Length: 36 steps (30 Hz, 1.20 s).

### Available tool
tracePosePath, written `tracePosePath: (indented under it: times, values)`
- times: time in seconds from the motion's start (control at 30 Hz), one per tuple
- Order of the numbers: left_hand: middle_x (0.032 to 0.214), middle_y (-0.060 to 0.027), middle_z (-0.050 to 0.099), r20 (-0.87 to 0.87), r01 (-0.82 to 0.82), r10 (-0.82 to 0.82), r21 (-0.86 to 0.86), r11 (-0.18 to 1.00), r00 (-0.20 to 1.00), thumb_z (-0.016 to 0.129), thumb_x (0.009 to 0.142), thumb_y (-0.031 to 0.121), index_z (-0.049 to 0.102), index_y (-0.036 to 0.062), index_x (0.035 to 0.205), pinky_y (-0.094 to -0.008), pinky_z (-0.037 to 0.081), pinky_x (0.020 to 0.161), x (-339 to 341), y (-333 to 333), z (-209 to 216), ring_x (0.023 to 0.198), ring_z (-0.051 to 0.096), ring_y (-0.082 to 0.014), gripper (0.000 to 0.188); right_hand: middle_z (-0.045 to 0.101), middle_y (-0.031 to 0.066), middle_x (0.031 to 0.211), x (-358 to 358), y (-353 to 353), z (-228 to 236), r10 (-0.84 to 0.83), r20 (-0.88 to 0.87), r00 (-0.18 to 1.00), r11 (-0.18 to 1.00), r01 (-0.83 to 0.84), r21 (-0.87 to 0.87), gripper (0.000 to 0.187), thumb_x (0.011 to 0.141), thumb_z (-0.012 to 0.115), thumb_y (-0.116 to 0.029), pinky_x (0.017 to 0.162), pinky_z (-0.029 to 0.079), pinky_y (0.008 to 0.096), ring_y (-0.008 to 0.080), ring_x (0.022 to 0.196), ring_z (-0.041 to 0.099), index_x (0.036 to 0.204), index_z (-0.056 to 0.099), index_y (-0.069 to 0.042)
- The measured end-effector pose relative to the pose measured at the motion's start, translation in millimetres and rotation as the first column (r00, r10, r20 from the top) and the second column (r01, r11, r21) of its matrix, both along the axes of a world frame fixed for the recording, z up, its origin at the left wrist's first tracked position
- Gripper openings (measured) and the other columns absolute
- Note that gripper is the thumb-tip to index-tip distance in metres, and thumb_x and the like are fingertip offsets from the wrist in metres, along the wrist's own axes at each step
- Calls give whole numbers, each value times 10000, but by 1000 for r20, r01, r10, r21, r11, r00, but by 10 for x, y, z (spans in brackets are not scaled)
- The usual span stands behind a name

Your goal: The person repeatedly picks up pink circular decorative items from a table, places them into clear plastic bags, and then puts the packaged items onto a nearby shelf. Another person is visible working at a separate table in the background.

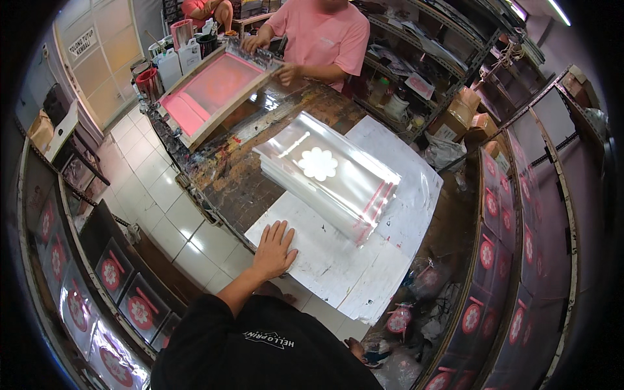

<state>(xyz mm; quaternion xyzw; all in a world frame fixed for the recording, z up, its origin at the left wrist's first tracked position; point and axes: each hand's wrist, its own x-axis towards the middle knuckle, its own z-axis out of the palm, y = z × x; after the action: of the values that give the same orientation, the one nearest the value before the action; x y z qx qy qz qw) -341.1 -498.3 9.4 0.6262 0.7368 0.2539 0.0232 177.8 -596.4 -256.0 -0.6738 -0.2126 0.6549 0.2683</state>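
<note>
My left hand (275, 252) lies flat with its fingers spread on the near left edge of white sheets (312, 234) that cover part of the table. Beyond its fingertips is a stack of clear plastic bags (325, 188), printed with a white flower shape and with red lines along one end. The hand and the stack are apart. Low beside my body, only a small part of my right hand (355, 350) shows, next to clear plastic wrapping; its fingers are mostly hidden. Across the table, a person in a pink shirt has both hands at a screen-printing frame (214, 88) with pink ink.
Paint cans (148, 83) and white jugs (189, 56) stand at the far left. Racks hold sheets with pink flower prints on the left (110, 273) and right (487, 253). Metal shelves (422, 39) and cardboard boxes (463, 107) are at the far right. Another person sits behind.
</note>
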Motion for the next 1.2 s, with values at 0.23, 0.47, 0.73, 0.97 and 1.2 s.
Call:
tracePosePath:
  times: [0.23,0.47,0.73,0.97,1.2]
  values:
    - [1458,-257,374,13,18,-18,6,1000,1000,621,870,327,482,-6,1351,-535,196,1159,-20,16,0,1384,308,-412,602,591,149,1029,-21,-44,131,113,107,988,991,-104,-90,288,934,561,-141,737,582,450,317,910,653,1190,517,-14]
    - [1458,-249,371,42,35,-36,31,999,998,621,878,319,475,-4,1358,-537,198,1157,-45,0,1,1375,311,-411,596,597,142,1056,-476,238,640,-75,154,985,996,82,-42,410,929,568,-135,690,546,422,314,859,678,1317,460,-62]
    - [1431,-233,412,543,-25,-63,152,988,837,649,867,223,471,-20,1349,-466,281,1136,-284,62,-40,1343,366,-422,569,601,136,1025,-781,388,882,131,258,957,991,-122,-51,418,892,598,-80,623,548,382,308,797,692,1288,472,-44]
    - [1455,-240,384,12,-186,203,454,871,979,716,792,120,422,6,1405,-503,259,1146,-801,447,871,1361,356,-409,689,597,137,1020,-668,282,699,43,254,966,999,-41,-13,382,895,609,-78,612,552,384,296,790,693,1260,498,-53]
    - [1464,-200,389,-527,-1,92,169,986,845,679,785,136,434,49,1405,-579,229,1147,-1182,1024,1035,1380,335,-377,672,612,129,1044,-540,-5,606,-119,210,970,989,134,-62,341,921,579,-101,619,549,378,280,782,691,1254,508,-77]
